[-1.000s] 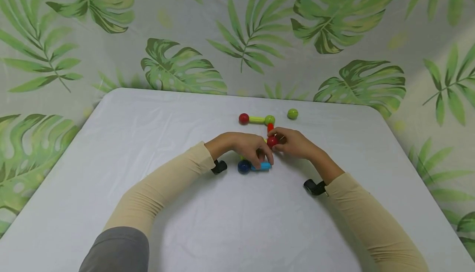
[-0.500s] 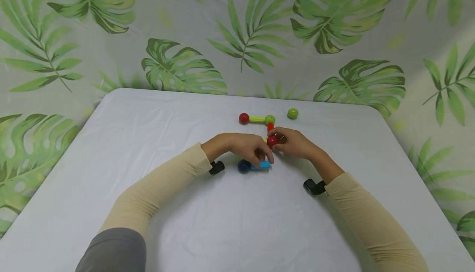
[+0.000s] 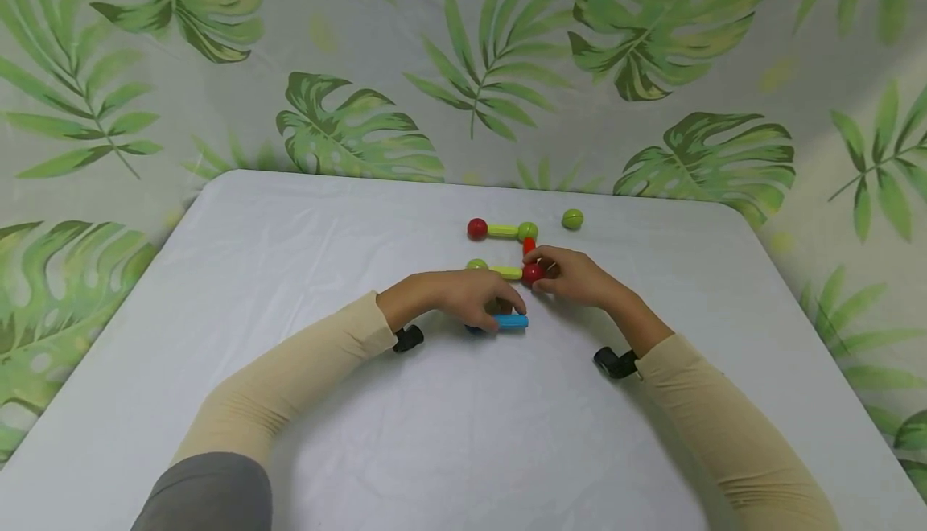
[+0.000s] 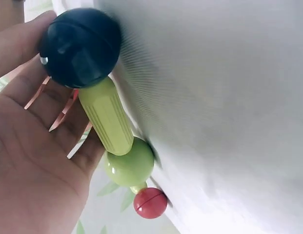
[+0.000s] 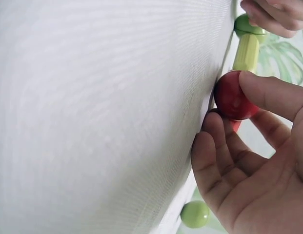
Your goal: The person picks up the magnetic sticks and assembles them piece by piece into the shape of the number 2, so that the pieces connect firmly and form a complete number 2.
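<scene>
My right hand (image 3: 575, 277) pinches a red ball (image 5: 234, 95) between thumb and fingers. The ball joins a red rod (image 3: 529, 247) and a yellow-green rod (image 3: 505, 272) in a zigzag of toy balls and rods on the table. My left hand (image 3: 471, 298) curves loosely over the near end, fingers spread apart. Its thumb lies at a dark blue ball (image 4: 80, 48), mostly hidden in the head view; a light blue rod (image 3: 512, 322) sticks out to the right. In the left wrist view another yellow-green rod (image 4: 108, 117) links the dark blue ball to a green ball (image 4: 130, 162).
The zigzag's far part has a green ball (image 3: 528, 231), a yellow-green rod (image 3: 503, 231) and a red end ball (image 3: 477, 228). A loose green ball (image 3: 573, 219) lies at the back right of the white table (image 3: 478, 434). Behind it hangs a leaf-patterned cloth (image 3: 507, 153).
My left hand has drawn back to the left, uncovering more of the yellow-green rod and the green ball at its left. My right hand stays at the red ball.
</scene>
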